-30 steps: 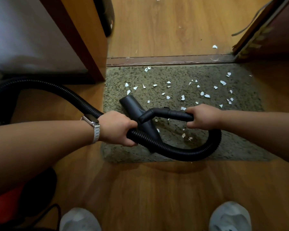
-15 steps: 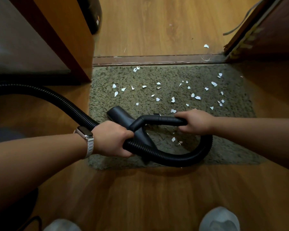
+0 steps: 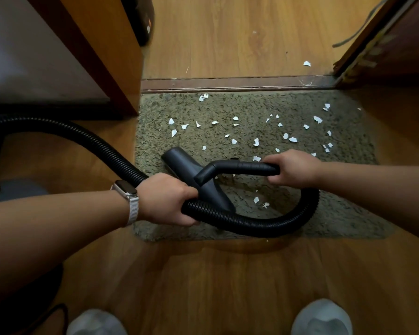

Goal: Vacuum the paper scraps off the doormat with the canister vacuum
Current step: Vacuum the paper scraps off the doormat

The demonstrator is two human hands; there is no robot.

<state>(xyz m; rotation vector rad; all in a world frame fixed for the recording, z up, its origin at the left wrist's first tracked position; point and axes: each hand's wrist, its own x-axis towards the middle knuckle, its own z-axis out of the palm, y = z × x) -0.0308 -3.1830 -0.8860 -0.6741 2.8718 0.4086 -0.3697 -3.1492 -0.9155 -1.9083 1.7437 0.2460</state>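
A grey-green shaggy doormat [image 3: 344, 213] lies before the door threshold, strewn with several white paper scraps [image 3: 256, 141]. The black nozzle [image 3: 179, 160] of the vacuum rests on the mat's left part. My left hand [image 3: 169, 199] grips the ribbed black hose [image 3: 264, 224] just behind the nozzle. My right hand [image 3: 293, 168] grips the curved black handle [image 3: 240, 166]. The hose loops under my right hand and runs off to the left.
A wooden door frame and cabinet [image 3: 111, 56] stand at the left. A brown threshold strip [image 3: 228, 83] borders the mat's far side, with one scrap [image 3: 307, 63] on the wood floor beyond. An open door [image 3: 385, 39] is at right. My shoes [image 3: 322, 317] are near the bottom edge.
The view shifted slightly; the nozzle and both hands stayed together near the mat's left middle. The scraps lie as before.
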